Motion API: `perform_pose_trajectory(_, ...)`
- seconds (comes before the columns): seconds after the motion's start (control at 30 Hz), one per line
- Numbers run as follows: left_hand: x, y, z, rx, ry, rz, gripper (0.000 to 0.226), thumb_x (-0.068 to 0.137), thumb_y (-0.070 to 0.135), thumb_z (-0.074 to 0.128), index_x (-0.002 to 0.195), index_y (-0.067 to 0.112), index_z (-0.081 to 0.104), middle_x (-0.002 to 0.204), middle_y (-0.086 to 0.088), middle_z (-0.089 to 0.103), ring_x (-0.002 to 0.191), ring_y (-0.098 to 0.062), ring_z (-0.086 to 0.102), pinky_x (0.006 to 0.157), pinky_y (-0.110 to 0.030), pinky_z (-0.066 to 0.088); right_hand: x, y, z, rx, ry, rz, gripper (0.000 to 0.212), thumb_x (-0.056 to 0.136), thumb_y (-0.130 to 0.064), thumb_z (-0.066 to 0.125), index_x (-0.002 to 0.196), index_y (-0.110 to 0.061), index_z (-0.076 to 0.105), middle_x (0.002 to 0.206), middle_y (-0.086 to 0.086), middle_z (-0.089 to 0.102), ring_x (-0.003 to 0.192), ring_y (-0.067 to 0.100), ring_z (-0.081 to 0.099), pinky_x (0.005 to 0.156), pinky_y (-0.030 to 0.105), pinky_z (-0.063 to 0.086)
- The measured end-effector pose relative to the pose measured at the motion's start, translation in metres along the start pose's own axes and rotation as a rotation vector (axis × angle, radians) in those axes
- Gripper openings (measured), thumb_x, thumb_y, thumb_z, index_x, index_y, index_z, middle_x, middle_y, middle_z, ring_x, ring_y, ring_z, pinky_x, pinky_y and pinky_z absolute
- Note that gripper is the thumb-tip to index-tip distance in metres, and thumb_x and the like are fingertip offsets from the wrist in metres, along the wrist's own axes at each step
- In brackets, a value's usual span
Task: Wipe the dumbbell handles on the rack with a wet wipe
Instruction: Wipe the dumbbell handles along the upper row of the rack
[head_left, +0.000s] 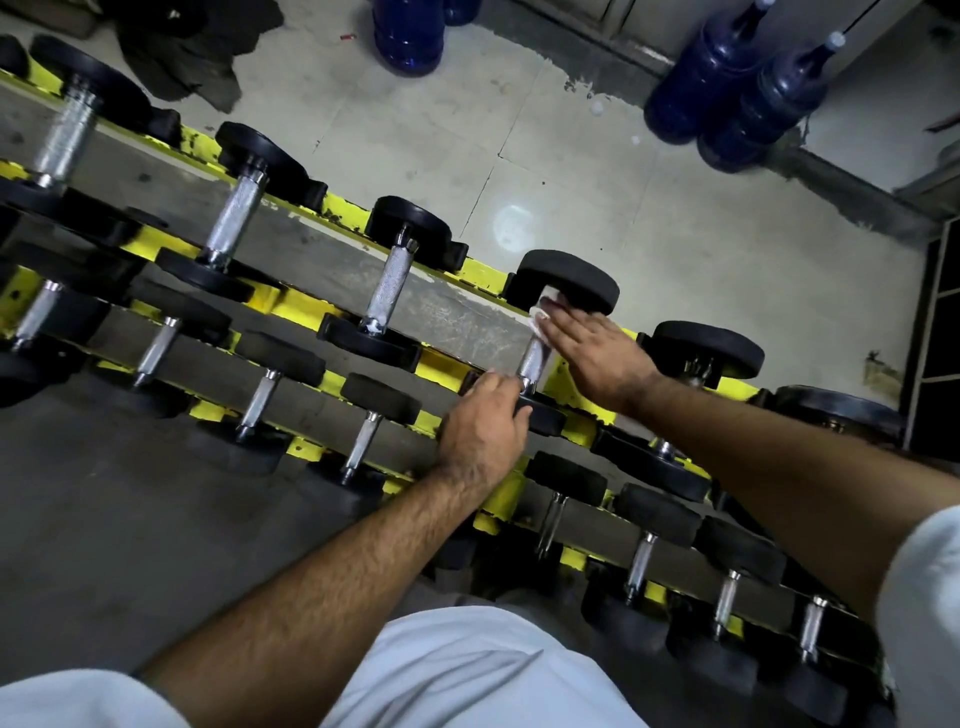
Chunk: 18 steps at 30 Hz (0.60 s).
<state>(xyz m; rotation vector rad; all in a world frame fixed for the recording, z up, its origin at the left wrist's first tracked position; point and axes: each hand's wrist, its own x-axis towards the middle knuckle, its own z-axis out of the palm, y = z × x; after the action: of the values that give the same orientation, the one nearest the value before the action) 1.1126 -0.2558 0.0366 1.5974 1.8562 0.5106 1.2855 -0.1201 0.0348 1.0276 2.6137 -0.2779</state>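
Head view, from nearest outward: a white garment (467, 670) fills the lower edge, and two bare forearms are stretched up from it over the rack (478, 275), a yellow frame holding dumbbells in two tiers. On the lower, nearer tier, small dumbbells with short chrome handles are lined up; one of them (363, 441) lies just left of the left wrist.

The left hand (480, 426) is laid on the near black head (543, 418) of one upper-tier dumbbell, fingers curled over its edge, presumably so that the weight is kept from rolling while its handle is rubbed. Just beyond, the chrome handle (532, 358) of that dumbbell is seen between the two hands. The right hand (592, 353) is spread across the far part of the handle with fingers nearly straight, and the white wet wipe (545, 309) is pressed beneath the fingertips against the handle, close to the far black head (566, 280). Whether the wipe is wrapped round the bar cannot be told.

Farther left on the upper tier, three more knurled handles are waiting. Behind the rack, on the tiled floor, blue water jugs (727, 88) are stood.
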Motion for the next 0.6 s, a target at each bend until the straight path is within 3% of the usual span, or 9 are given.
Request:
perform_pose_trajectory(0.1, -0.002, 0.0, 0.004, 0.039, -0.017, 0.018, 0.046, 0.093, 0.044, 0.061, 0.131, 0.018, 0.057, 0.135, -0.002, 0.055, 0.126, -0.019, 0.052, 0.101, -0.036, 0.05, -0.011, -0.009, 0.022, 0.025, -0.04, -0.232, 0.069, 0.097, -0.015, 0.045, 0.159, -0.02, 0.016, 0.166, 0.004, 0.014, 0.153, 0.022, 0.011, 0.123, 0.045, 0.02)
perform_pose_trajectory(0.17, -0.002, 0.001, 0.004, 0.051, -0.02, 0.027, 0.048, 0.092, 0.045, 0.063, 0.131, 0.019, 0.057, 0.135, 0.0, 0.055, 0.128, -0.017, 0.051, 0.102, -0.034, 0.048, -0.015, -0.003, 0.024, 0.014, -0.027, -0.31, 0.059, 0.1, -0.025, 0.034, 0.158, -0.019, 0.021, 0.164, 0.002, 0.02, 0.152, 0.021, 0.015, 0.123, 0.042, 0.018)
perform_pose_trajectory(0.23, -0.003, 0.003, 0.003, 0.043, -0.009, 0.023, 0.048, 0.09, 0.043, 0.066, 0.13, 0.018, 0.058, 0.132, 0.002, 0.056, 0.123, -0.016, 0.053, 0.101, -0.032, 0.049, -0.009, 0.001, 0.019, 0.018, 0.071, -0.189, 0.063, 0.097, -0.016, 0.033, 0.158, -0.019, 0.019, 0.164, 0.001, 0.018, 0.152, 0.021, 0.015, 0.123, 0.041, 0.017)
perform_pose_trajectory(0.3, -0.002, 0.005, 0.001, 0.011, 0.011, -0.01, 0.046, 0.089, 0.04, 0.069, 0.128, 0.018, 0.06, 0.128, 0.004, 0.057, 0.117, -0.016, 0.056, 0.099, -0.032, 0.05, -0.002, -0.004, 0.018, 0.06, 0.157, -0.038, 0.072, 0.092, -0.003, 0.044, 0.158, -0.018, 0.021, 0.165, 0.002, 0.018, 0.153, 0.022, 0.014, 0.124, 0.041, 0.016)
perform_pose_trajectory(0.4, -0.001, 0.005, -0.004, -0.021, 0.008, -0.051, 0.042, 0.087, 0.038, 0.072, 0.122, 0.018, 0.062, 0.12, 0.005, 0.059, 0.109, -0.013, 0.056, 0.091, -0.023, 0.044, -0.001, -0.016, 0.021, 0.078, 0.112, -0.231, 0.061, 0.095, -0.014, 0.056, 0.153, -0.019, 0.037, 0.16, 0.002, 0.032, 0.151, 0.021, 0.022, 0.123, 0.037, 0.011)
perform_pose_trajectory(0.47, 0.001, 0.006, -0.006, -0.019, -0.008, -0.057, 0.041, 0.086, 0.038, 0.074, 0.121, 0.019, 0.063, 0.117, 0.006, 0.059, 0.107, -0.012, 0.056, 0.088, -0.02, 0.041, -0.001, -0.008, 0.02, 0.045, 0.125, -0.331, 0.053, 0.094, -0.017, 0.061, 0.146, -0.02, 0.049, 0.153, 0.001, 0.045, 0.146, 0.021, 0.036, 0.121, 0.041, 0.026)
perform_pose_trajectory(0.53, 0.001, 0.008, -0.007, -0.018, -0.01, -0.073, 0.041, 0.085, 0.037, 0.075, 0.121, 0.019, 0.064, 0.115, 0.006, 0.06, 0.106, -0.012, 0.055, 0.086, -0.02, 0.042, 0.005, 0.003, 0.018, 0.031, 0.21, -0.267, 0.051, 0.091, -0.009, 0.063, 0.141, -0.018, 0.055, 0.147, 0.002, 0.053, 0.14, 0.023, 0.044, 0.114, 0.042, 0.037)
perform_pose_trajectory(0.6, 0.002, 0.009, -0.008, -0.035, -0.005, -0.102, 0.039, 0.084, 0.035, 0.076, 0.118, 0.019, 0.065, 0.113, 0.006, 0.061, 0.104, -0.011, 0.056, 0.084, -0.02, 0.041, 0.006, 0.0, 0.018, 0.055, 0.25, -0.181, 0.05, 0.09, -0.006, 0.061, 0.14, -0.015, 0.057, 0.145, 0.004, 0.055, 0.14, 0.025, 0.045, 0.114, 0.042, 0.035)
